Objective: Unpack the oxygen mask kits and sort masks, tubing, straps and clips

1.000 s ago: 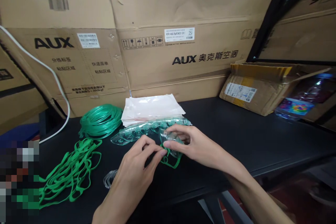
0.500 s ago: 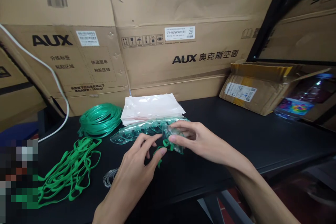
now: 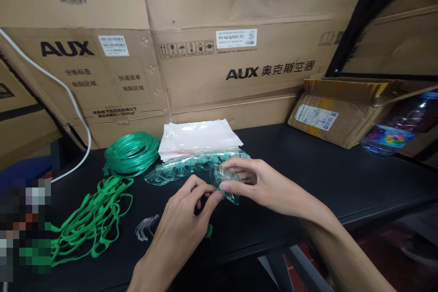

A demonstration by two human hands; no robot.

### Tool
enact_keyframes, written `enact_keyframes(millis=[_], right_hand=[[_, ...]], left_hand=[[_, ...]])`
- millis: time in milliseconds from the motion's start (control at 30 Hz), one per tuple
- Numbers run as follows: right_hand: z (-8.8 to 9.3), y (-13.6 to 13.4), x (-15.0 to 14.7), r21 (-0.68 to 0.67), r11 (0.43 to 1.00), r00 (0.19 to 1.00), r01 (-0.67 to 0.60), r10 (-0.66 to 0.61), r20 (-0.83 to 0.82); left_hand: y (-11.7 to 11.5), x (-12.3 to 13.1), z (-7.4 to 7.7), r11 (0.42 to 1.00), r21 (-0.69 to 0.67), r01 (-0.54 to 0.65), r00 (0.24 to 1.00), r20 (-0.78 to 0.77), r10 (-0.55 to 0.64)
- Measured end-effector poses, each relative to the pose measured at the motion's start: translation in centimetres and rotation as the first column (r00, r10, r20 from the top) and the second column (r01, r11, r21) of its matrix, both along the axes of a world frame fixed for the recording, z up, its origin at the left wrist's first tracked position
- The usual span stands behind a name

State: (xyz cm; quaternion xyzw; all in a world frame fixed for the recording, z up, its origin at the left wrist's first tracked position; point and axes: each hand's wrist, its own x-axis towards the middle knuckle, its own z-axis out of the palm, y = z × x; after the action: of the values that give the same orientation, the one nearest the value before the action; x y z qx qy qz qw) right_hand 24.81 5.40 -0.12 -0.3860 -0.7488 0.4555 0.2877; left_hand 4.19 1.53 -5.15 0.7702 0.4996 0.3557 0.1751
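Observation:
My right hand (image 3: 253, 181) grips a clear greenish plastic mask (image 3: 231, 178) between thumb and fingers at the middle of the black table. Against the mask's left edge, my left hand (image 3: 193, 205) pinches a green elastic strap, whose loose end (image 3: 209, 231) hangs below my thumb. Behind both hands lies a row of nested clear masks (image 3: 178, 169). A heap of green straps (image 3: 99, 219) lies to the left, with thin metal strips (image 3: 145, 228) between it and my left wrist.
Coiled green tubing (image 3: 132, 154) and white plastic bags (image 3: 200, 139) lie at the back of the black table (image 3: 270, 146). An open cardboard box (image 3: 328, 112) and a bottle (image 3: 392, 134) stand at the right. A white cable (image 3: 73, 100) hangs at the left.
My left thumb and fingers have closed on the strap at the mask's edge. The mask is turned slightly in my right hand. The view has shifted a little.

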Motion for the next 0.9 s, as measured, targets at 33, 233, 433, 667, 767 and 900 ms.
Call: enact_keyframes(millis=[33, 233, 433, 667, 767, 900], right_hand=[[0.0, 0.0, -0.1, 0.006, 1.000, 1.000, -0.010, 0.010, 0.011], [0.1, 0.1, 0.2, 0.056, 0.998, 0.999, 0.007, -0.010, 0.052], [0.9, 1.0, 2.7, 0.149, 0.968, 0.978, 0.201, -0.206, 0.019], [1.2, 0.0, 1.9, 0.120, 0.989, 0.988, 0.090, -0.104, 0.116], [0.9, -0.5, 0.9, 0.135, 0.990, 0.987, 0.028, -0.049, 0.152], [0.8, -0.2, 1.0, 0.149, 0.989, 0.985, 0.007, -0.033, 0.171]], left_hand=[[0.0, 0.0, 0.0, 1.000, -0.002, 0.002, 1.000, 0.005, -0.002], [-0.2, 0.2, 0.0, 1.000, -0.013, 0.009, 1.000, -0.004, -0.009], [-0.3, 0.4, -0.1, 0.998, -0.054, 0.015, 0.997, -0.076, -0.019], [-0.3, 0.4, -0.1, 0.999, -0.024, -0.046, 0.998, -0.051, 0.045], [-0.2, 0.4, -0.2, 1.000, 0.008, -0.009, 0.999, -0.049, 0.010], [-0.1, 0.0, -0.3, 0.999, 0.028, 0.043, 0.997, -0.060, -0.041]])
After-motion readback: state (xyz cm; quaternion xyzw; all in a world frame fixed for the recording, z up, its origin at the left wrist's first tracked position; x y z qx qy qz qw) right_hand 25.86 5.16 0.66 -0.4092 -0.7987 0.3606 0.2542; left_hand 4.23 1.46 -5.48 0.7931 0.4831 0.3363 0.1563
